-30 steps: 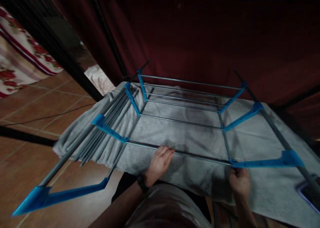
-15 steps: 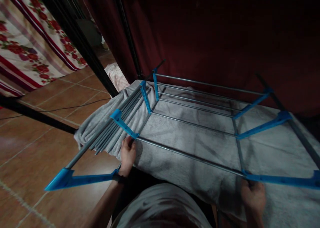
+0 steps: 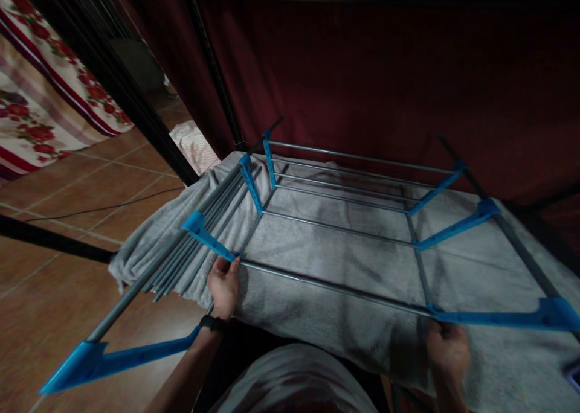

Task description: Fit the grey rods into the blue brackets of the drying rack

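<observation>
A rack frame of grey metal tubes (image 3: 317, 284) and blue plastic brackets lies across a grey blanket. My left hand (image 3: 223, 287), with a dark band on the wrist, is closed around the frame's near left corner, by a blue bracket (image 3: 211, 241). At the near right corner, my right hand (image 3: 448, 349) grips the frame just below another blue bracket (image 3: 502, 319); its fingertips are partly hidden. Several loose grey tubes (image 3: 181, 259) lie side by side on the blanket, left of my left hand and partly beneath the frame's left side tube.
The grey blanket (image 3: 312, 322) covers the surface under the rack. Dark red cloth (image 3: 362, 81) hangs behind it. Black posts (image 3: 113, 81) and a tiled floor (image 3: 90, 183) with a cable are at left. The edge of a phone-like object (image 3: 574, 374) shows at right.
The view has shifted, so the rack sits further left in the picture and the phone-like object's edge has come in at right. Both hands keep their grip on the same corners.
</observation>
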Available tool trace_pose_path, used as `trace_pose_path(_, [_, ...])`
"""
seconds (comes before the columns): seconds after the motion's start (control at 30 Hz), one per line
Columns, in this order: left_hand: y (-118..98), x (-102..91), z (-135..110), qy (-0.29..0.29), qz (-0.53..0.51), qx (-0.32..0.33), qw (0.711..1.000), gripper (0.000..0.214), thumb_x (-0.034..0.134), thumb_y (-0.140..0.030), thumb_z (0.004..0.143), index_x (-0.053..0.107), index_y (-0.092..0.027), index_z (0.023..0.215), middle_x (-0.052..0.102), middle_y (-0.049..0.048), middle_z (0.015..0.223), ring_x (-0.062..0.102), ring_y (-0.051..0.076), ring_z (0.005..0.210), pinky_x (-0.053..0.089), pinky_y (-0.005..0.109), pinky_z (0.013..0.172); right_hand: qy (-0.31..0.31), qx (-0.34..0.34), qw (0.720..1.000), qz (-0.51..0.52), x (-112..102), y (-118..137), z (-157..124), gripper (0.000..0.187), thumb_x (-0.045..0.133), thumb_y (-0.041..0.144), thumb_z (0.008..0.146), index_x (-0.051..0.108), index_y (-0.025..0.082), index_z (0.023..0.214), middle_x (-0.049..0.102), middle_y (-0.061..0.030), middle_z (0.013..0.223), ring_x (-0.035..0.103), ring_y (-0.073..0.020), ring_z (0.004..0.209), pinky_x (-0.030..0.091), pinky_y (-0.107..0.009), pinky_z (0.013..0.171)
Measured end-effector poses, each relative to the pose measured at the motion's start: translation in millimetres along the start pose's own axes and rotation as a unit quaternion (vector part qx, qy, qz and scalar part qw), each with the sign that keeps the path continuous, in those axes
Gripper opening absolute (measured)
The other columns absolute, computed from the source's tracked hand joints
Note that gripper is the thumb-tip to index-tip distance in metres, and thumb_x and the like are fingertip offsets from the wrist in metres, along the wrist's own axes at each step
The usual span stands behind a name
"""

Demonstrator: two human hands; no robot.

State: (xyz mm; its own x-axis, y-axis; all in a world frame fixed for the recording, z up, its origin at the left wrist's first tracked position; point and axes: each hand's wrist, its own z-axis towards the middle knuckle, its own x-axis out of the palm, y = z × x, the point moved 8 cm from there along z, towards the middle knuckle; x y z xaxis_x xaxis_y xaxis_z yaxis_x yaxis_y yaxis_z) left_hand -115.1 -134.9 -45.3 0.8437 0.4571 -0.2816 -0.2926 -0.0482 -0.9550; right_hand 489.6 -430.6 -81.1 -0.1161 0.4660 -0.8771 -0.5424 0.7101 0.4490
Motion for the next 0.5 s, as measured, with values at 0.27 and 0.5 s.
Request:
trace_pose_path(0.27, [-17.8,-1.0,-9.7,-0.017,0.057,0.047,0.997,0.034,0.067,-0.053,0.082,0.066,-0.020,0.090,0.073,0.0067,0.084,0.068,0.024,0.081,0.053,0.035,0.078,-0.042,0.024,0.999,-0.006,-3.7,5.5,-5.1,0.040,0.043,0.050,0.086,0.069,0.021,0.094,0.066,-0.0161,0.088,0.064,-0.0377,0.087,0.051,-0.049,0.076])
trace_pose_path(0.5, [-14.2,-0.3,-9.9,-0.019,0.095,0.057,0.994,0.038,0.062,-0.057,0.085,0.066,-0.020,0.092,0.072,0.0079,0.083,0.067,0.026,0.079,0.051,0.036,0.076,-0.043,0.032,0.998,-0.025,-2.8,9.3,-6.7,0.041,0.040,0.051,0.089,0.066,0.020,0.092,0.066,-0.0186,0.092,0.064,-0.0364,0.085,0.050,-0.047,0.074])
